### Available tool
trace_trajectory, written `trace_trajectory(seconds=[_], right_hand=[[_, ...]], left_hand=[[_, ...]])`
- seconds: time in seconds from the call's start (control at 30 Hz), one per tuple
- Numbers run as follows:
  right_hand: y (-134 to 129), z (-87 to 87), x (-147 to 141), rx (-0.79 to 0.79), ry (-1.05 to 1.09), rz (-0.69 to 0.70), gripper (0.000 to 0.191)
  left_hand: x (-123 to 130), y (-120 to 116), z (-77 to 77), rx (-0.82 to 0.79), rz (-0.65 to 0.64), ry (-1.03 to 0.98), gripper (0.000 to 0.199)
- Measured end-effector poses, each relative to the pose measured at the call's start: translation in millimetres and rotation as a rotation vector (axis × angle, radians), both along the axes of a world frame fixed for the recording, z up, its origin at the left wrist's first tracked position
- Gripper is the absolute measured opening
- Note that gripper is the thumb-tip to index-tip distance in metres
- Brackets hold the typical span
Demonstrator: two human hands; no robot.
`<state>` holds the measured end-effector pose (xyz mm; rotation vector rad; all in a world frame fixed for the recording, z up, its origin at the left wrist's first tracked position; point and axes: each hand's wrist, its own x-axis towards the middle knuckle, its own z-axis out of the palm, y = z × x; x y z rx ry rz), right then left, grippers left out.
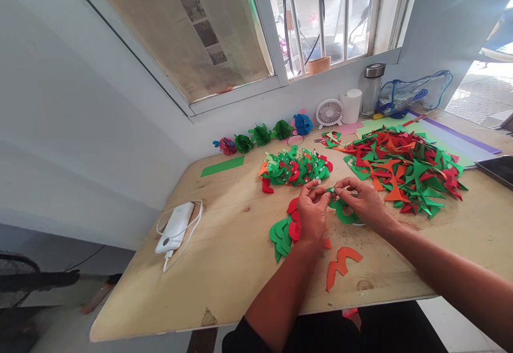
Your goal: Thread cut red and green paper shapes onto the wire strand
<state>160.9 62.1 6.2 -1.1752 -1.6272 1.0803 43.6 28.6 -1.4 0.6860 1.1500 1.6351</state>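
My left hand (313, 213) and my right hand (365, 203) meet over the wooden table, fingertips pinched on a green curved paper cutout (344, 213). A small whitish patch shows on the cutout's upper end, between the fingers. Part of a white ring-like thing (358, 224) peeks out beneath my right hand. Red paper cutouts (294, 228) and green paper cutouts (281, 237) lie beside and partly behind my left hand. Closer to me is an orange wavy paper piece (342, 265). Past my fingers sits a heap of curled green and red paper pieces (295, 167).
A large pile of paper scraps (404, 163) spreads at right. Along the wall stand paper ornaments (262, 135), a small white fan (329, 113), a glass bottle (372, 90) and a clear pouch (417, 94). A white power bank (176, 227) with a cable lies left; a dark phone-like device (497, 169) is far right.
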Motion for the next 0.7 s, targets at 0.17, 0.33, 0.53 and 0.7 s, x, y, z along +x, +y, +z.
trace_trajectory(seconds=[0.17, 0.33, 0.53, 0.7], right_hand=[[-0.4, -0.6, -0.5, -0.012, -0.023, -0.022, 0.027], [0.1, -5.6, -1.0, 0.027, -0.015, -0.041, 0.024], [1.0, -9.3, -0.9, 0.059, -0.044, -0.068, 0.023], [2.0, -11.4, -0.4, 0.134, -0.088, -0.082, 0.021]], left_hand=[[-0.1, -0.1, -0.4, 0.004, -0.008, 0.0, 0.043], [0.6, -0.1, -0.5, -0.013, -0.002, -0.001, 0.044], [1.9, -0.6, 2.6, -0.015, 0.001, -0.016, 0.044], [2.1, 0.5, 3.2, -0.014, 0.003, -0.02, 0.047]])
